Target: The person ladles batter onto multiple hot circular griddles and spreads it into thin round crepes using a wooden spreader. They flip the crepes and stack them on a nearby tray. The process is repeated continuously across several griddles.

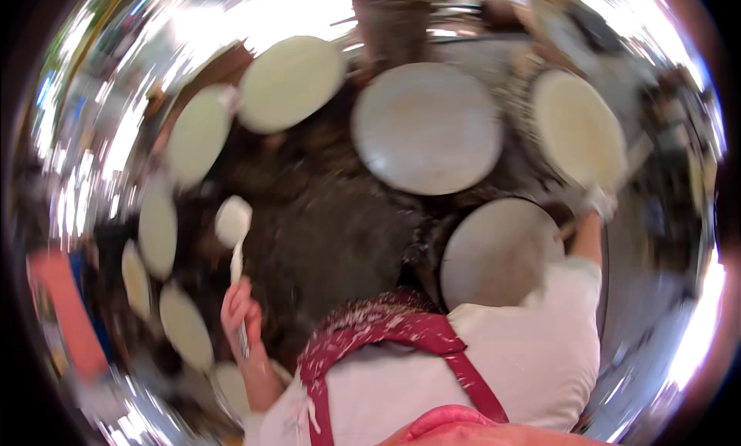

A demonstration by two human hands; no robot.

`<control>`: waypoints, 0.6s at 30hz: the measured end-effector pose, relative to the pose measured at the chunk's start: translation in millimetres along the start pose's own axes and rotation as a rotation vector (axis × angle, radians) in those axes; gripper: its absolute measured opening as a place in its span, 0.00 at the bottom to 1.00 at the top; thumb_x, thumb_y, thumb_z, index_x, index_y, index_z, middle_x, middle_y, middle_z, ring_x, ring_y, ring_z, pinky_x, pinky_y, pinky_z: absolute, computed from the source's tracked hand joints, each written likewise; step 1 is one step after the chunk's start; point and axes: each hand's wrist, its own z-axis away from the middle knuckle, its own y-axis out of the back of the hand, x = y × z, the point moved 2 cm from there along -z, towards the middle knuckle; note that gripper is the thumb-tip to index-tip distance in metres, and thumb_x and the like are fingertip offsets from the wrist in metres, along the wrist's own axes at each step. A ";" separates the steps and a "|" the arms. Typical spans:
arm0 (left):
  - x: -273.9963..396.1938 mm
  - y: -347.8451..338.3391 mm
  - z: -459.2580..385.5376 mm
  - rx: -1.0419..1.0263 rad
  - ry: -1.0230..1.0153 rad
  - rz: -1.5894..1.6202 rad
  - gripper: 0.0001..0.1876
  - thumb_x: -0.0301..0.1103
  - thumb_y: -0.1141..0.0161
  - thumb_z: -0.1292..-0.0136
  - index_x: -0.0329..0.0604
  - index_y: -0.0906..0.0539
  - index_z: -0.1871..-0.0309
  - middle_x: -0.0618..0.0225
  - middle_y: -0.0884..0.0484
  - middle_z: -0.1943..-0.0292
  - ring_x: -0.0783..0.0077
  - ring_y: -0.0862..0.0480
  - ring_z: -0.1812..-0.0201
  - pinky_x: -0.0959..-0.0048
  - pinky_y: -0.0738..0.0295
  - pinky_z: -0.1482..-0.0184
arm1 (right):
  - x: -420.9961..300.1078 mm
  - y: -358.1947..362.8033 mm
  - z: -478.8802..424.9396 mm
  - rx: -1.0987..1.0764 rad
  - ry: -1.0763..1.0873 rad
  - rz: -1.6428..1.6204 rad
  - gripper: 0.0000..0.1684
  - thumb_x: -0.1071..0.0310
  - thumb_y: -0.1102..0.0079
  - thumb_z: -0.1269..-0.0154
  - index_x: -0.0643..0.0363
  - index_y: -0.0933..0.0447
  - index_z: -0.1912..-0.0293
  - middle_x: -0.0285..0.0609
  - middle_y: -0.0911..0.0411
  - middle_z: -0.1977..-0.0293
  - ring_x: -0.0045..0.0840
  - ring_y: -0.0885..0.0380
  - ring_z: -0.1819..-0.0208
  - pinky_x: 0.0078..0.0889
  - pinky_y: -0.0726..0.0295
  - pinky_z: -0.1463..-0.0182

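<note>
My left hand (243, 315) grips the handle of a ladle (233, 221), whose bowl is coated with white batter. Pale batter also coats part of its shaft. On the far right, my outstretched right hand (600, 205) looks covered in something white and is at the near edge of a round pan bearing a pale sheet of batter or flatbread (579, 127). A blurred flat strip (635, 159) extends beside that hand; whether my fingers hold it is unclear. Two bare grey round griddles, one farther off (427, 127) and one nearer (498, 252), lie left of my right arm.
Several pale-topped discs curve around the left side, including a large one (292, 84) and a narrower-looking one (200, 136). A dark, stained surface (330, 231) spans the middle. Beyond stands a brown post (399, 26). A red-orange object (66, 315) is at far left.
</note>
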 end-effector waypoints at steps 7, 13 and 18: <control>37.9 111.5 74.4 -0.116 -0.071 0.253 0.14 0.33 0.57 0.18 0.28 0.28 0.46 0.81 0.36 0.79 0.87 0.35 0.89 0.80 0.45 0.79 | -12.2 -63.7 165.2 -0.317 0.014 -0.617 0.34 0.60 0.35 0.33 0.58 0.31 0.32 0.48 0.14 0.58 0.34 0.14 0.60 0.31 0.17 0.58; 115.7 261.5 148.8 0.383 -0.362 0.088 0.17 0.41 0.53 0.19 0.31 0.25 0.53 0.78 0.35 0.79 0.83 0.36 0.88 0.79 0.44 0.81 | -122.5 -33.0 464.9 -0.838 0.643 -0.793 0.32 0.66 0.36 0.30 0.63 0.31 0.30 0.45 0.21 0.41 0.19 0.28 0.60 0.25 0.30 0.59; 139.8 450.1 146.2 1.004 -0.286 -1.419 0.17 0.40 0.52 0.23 0.32 0.23 0.56 0.53 0.18 0.71 0.53 0.16 0.72 0.56 0.23 0.67 | -132.0 40.2 674.0 -1.159 1.182 -0.442 0.32 0.69 0.37 0.28 0.59 0.33 0.28 0.46 0.24 0.35 0.26 0.25 0.37 0.29 0.29 0.33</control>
